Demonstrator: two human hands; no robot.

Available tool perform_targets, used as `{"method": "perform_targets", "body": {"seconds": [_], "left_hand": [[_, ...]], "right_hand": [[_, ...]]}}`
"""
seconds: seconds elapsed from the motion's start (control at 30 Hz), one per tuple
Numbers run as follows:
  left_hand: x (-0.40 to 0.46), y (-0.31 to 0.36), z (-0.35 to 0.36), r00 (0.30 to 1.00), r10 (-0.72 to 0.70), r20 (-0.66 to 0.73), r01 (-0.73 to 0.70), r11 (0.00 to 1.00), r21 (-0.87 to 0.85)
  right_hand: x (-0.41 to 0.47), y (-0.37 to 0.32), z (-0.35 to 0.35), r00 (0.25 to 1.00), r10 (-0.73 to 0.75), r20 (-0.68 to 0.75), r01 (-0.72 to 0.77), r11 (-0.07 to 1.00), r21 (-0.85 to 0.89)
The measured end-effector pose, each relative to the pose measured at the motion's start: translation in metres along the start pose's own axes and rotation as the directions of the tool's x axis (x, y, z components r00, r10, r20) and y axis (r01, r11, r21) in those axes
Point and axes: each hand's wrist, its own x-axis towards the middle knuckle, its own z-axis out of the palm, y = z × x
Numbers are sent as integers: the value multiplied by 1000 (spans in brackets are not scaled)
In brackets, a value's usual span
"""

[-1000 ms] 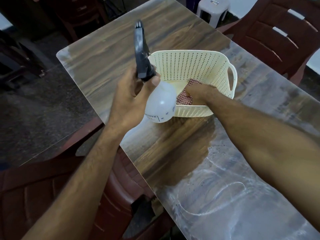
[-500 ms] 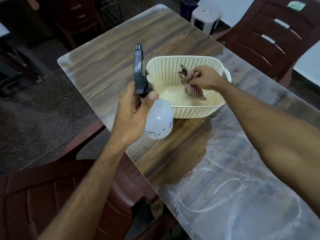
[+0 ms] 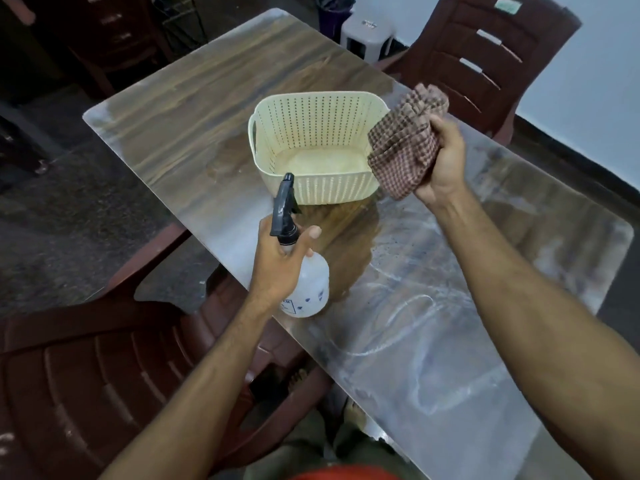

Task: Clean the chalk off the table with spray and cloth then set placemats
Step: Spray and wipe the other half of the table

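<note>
While we look down over both forearms, we list first the left hand [image 3: 277, 261]: fingers and thumb curled round the neck of a spray bottle [image 3: 304, 282], just under its black trigger head [image 3: 284, 206]. Bottle: translucent white body, dark print low on its side, held roughly upright with the nozzle at the top, above the near left edge of the surface [image 3: 194, 109].

Right hand [image 3: 441, 161]: raised, fingers wrapped round a bunched checked cloth [image 3: 403, 143], red-brown and pale. Cloth: folds stick out above the fist and a corner hangs below it; it is held in the air just beside the right end of the basket [image 3: 315, 190], overlapping that end in our view.

Basket: cream plastic, perforated walls, handle slot at the left end, standing on the surface near the middle; nothing inside that we can make out.

Surface: long, wood-grain with a glossy sheen. Chalk marks [image 3: 408, 317]: pale looping lines and a hazy white smear across the near right part, between our two arms and beyond the right one.

Surroundings: dark red plastic chair [image 3: 86, 375] at near left, a second slatted chair [image 3: 485, 50] at far right, a small white stool [image 3: 367, 32] past the far end.
</note>
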Motion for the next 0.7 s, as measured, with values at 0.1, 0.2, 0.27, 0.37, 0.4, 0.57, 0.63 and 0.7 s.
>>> {"method": "perform_targets", "body": {"seconds": [0.1,0.2,0.27,0.37,0.4,0.57,0.63,0.7], "left_hand": [[-22,-5,17,999,-35,-30,37,997,67],[-37,-8,36,998,-57,1,57,996,61],[-45,-10,48,998,-54,43,51,997,60],[-62,-20,65,990,-89,109,73,987,143],[-67,-24,70,985,-121,122,99,980,171],[-83,-38,90,969,-206,137,168,954,248],[-86,-42,95,964,-231,130,186,939,289],[-89,-46,97,962,-252,109,202,919,338]], "right_hand": [[-42,4,-36,991,12,-130,-10,1000,17],[-76,6,-78,978,36,-206,-29,999,39],[-95,4,-102,970,40,-241,-23,997,71],[-118,-4,-132,962,54,-267,-24,993,113],[-124,-7,-141,962,52,-269,-22,994,111],[-143,-26,-165,959,45,-278,-22,996,83],[-147,-31,-171,958,41,-284,-21,997,71],[-151,-35,-174,956,40,-291,-23,998,60]]}}
